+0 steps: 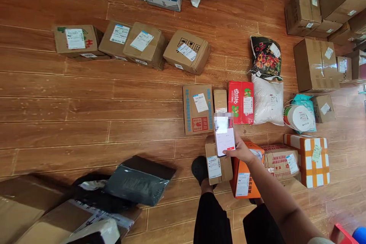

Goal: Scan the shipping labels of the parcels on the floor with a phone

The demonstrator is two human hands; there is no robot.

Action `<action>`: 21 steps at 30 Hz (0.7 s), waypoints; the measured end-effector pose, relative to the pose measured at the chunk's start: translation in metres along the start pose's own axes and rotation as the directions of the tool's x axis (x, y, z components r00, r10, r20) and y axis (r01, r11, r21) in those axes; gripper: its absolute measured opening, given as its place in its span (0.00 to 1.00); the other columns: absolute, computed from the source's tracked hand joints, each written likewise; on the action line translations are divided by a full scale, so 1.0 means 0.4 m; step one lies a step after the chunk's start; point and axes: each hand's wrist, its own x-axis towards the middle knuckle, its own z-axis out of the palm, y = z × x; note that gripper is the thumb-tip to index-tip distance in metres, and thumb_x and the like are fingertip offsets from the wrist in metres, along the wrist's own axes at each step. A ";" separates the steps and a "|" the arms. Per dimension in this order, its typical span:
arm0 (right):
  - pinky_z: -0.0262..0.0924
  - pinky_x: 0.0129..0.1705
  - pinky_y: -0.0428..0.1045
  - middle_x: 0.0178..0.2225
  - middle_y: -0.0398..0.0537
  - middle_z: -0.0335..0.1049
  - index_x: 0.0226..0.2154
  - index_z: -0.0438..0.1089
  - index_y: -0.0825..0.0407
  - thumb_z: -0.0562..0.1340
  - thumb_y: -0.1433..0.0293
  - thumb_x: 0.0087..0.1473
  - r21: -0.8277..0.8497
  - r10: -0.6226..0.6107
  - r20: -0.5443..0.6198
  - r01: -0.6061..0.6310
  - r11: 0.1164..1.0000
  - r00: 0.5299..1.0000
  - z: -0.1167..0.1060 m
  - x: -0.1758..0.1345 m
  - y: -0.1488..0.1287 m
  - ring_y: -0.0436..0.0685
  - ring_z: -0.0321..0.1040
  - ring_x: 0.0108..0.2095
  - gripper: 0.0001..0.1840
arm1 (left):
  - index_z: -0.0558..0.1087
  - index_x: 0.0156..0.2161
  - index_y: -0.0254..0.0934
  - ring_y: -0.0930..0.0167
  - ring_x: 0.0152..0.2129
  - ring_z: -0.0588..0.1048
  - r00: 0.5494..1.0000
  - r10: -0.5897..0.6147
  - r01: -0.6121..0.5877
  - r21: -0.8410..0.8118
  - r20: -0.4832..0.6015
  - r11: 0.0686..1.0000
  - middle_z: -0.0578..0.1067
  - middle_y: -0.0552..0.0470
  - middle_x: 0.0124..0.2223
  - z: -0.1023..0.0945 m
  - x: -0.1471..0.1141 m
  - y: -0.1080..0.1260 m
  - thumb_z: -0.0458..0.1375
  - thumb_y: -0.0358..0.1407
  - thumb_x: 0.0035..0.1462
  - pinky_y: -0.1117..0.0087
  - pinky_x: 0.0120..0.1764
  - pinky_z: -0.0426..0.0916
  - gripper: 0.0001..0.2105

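Note:
My right hand [241,151] is closed around a smartphone [225,137], its lit screen facing up and the thumb near the lower edge. The screen's text is too small to read. Beneath the phone lies a small brown carton [215,167] with a white label, beside my dark shoe [199,168]. An orange box [243,179] stands under my wrist. Just beyond the phone are a narrow brown box [220,100], a red box [240,103] with green print and a brown carton [198,108] with blue edges. My left hand is out of the picture.
Several labelled cartons [144,45] form a row across the wooden floor [85,103]. White and black bags [268,100] lie to the right, near an orange-checked box [309,160]. Brown boxes [316,65] are stacked at the right; dark plastic parcels [140,179] lie at lower left.

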 end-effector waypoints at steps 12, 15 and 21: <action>0.69 0.21 0.42 0.45 0.43 0.73 0.58 0.56 0.40 0.74 0.67 0.40 0.003 0.025 -0.054 -0.025 1.000 0.998 -0.046 0.103 0.117 0.50 0.70 0.30 0.45 | 0.74 0.20 0.40 0.59 0.32 0.79 0.996 0.072 -0.064 -0.146 0.055 0.987 0.75 0.52 0.22 0.158 0.245 0.077 0.55 0.35 0.59 0.68 0.28 0.63 0.15; 0.69 0.21 0.42 0.46 0.44 0.73 0.58 0.56 0.39 0.75 0.67 0.39 0.007 0.031 -0.043 -0.031 0.999 0.999 -0.056 0.117 0.132 0.51 0.71 0.32 0.46 | 0.73 0.20 0.39 0.60 0.30 0.79 0.996 0.069 -0.060 -0.162 0.050 0.985 0.75 0.51 0.22 0.172 0.249 0.063 0.55 0.34 0.59 0.69 0.29 0.63 0.16; 0.69 0.22 0.42 0.46 0.43 0.72 0.58 0.55 0.38 0.74 0.69 0.40 0.006 0.028 -0.040 -0.028 1.000 0.999 -0.079 0.127 0.153 0.52 0.71 0.33 0.46 | 0.74 0.23 0.38 0.61 0.33 0.79 0.997 0.061 -0.055 -0.144 0.036 0.988 0.73 0.53 0.23 0.177 0.238 0.083 0.55 0.34 0.61 0.69 0.31 0.65 0.15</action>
